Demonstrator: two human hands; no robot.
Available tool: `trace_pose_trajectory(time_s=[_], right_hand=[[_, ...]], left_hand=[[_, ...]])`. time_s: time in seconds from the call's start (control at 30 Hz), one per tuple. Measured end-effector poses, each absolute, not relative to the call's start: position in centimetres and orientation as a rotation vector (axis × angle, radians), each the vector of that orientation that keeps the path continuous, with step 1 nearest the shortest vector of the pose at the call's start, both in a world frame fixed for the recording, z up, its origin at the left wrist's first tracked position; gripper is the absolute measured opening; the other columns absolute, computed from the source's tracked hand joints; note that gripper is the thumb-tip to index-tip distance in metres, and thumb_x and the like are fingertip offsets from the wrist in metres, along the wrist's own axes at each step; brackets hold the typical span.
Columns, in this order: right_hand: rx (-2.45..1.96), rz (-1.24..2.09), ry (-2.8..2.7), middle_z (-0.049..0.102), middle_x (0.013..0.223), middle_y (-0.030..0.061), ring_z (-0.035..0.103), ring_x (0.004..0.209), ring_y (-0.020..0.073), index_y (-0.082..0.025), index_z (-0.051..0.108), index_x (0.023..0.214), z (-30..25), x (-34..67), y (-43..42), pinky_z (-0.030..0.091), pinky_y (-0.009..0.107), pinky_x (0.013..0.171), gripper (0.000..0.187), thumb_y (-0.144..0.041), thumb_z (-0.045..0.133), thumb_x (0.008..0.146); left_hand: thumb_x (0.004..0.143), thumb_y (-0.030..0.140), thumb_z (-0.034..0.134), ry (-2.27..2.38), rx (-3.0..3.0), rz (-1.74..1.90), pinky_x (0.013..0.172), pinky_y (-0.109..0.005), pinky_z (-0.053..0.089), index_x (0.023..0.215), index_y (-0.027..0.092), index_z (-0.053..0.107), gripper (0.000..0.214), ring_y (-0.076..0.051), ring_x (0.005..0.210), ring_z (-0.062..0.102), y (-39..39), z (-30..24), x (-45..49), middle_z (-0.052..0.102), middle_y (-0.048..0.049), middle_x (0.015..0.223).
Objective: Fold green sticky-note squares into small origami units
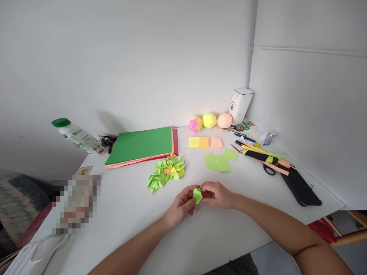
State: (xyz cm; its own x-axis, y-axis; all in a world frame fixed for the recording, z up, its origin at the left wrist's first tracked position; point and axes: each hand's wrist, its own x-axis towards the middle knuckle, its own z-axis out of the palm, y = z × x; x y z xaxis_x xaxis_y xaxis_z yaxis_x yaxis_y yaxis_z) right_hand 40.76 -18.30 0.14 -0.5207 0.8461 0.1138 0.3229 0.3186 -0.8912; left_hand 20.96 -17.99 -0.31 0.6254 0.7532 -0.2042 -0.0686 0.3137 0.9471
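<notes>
Between my two hands, just above the white table, is a small folded piece of lime-green paper (197,195). My left hand (183,202) pinches it from the left with thumb and fingers. On its right edge the curled fingertips of my right hand (215,194) are pressed together. Left of my hands lies a heap of folded paper pieces (160,176), mostly green with some yellow and orange. Beyond my right hand several flat green paper squares (220,163) overlap on the table.
Colored paper sheets (143,143) lie behind the heap. Yellow sticky notes (194,142), a peach pad (216,143) and three paper balls (209,120) stand farther back. At right are a cutter (258,156), scissors (269,169) and a black phone (299,187); a bottle (82,139) stands left.
</notes>
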Motion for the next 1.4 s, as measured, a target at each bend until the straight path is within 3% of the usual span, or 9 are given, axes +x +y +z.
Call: trace_pose_trajectory(time_s=[0.17,0.47,0.87,1.17,1.4], right_hand=[[-1.099,1.356,-1.870,0.053,0.074,0.0005,0.047,0.061,0.0104,-0.015,0.054,0.074,0.2,40.5,-18.4,0.041,0.024,0.056,0.021,-0.034,0.061,0.078],[-1.245,1.562,-1.669,0.056,0.063,-0.0009,0.053,0.058,0.0115,-0.015,0.055,0.072,0.6,40.2,-18.8,0.041,0.023,0.053,0.023,-0.037,0.060,0.078],[-1.298,1.541,-1.648,0.053,0.057,-0.0016,0.047,0.052,0.0094,-0.015,0.053,0.067,1.2,39.8,-19.2,0.035,0.020,0.047,0.018,-0.028,0.052,0.079],[-1.299,1.235,-1.780,0.038,0.052,-0.0059,0.034,0.050,0.0069,-0.016,0.041,0.055,0.4,38.8,-19.6,0.027,0.020,0.044,0.017,-0.012,0.053,0.065],[-1.334,1.320,-1.709,0.048,0.050,-0.0040,0.042,0.046,0.0083,-0.016,0.048,0.058,0.9,40.1,-18.5,0.033,0.020,0.043,0.009,-0.010,0.047,0.064]], left_hand=[[0.079,0.036,0.057,0.769,1.164,0.599,0.053,-0.023,0.039,0.118,0.021,0.048,0.042,-0.008,0.053,0.042,-18.3,-0.3,20.9,0.042,0.0043,0.066],[0.082,0.032,0.053,0.766,1.230,0.589,0.059,-0.027,0.040,0.120,0.022,0.047,0.040,-0.011,0.057,0.043,-18.5,-0.6,20.8,0.044,0.0029,0.068],[0.080,0.036,0.056,0.764,1.195,0.611,0.054,-0.024,0.039,0.123,0.022,0.039,0.048,-0.010,0.056,0.041,-18.7,-0.1,21.2,0.045,0.0028,0.070],[0.082,0.035,0.054,0.722,1.322,0.608,0.057,-0.024,0.035,0.124,0.024,0.038,0.046,-0.010,0.064,0.041,-18.9,-0.3,21.3,0.049,-0.0016,0.084],[0.079,0.024,0.055,0.800,1.233,0.595,0.052,-0.022,0.029,0.121,0.023,0.042,0.044,-0.008,0.054,0.034,-18.7,0.1,21.2,0.042,0.0036,0.072]])
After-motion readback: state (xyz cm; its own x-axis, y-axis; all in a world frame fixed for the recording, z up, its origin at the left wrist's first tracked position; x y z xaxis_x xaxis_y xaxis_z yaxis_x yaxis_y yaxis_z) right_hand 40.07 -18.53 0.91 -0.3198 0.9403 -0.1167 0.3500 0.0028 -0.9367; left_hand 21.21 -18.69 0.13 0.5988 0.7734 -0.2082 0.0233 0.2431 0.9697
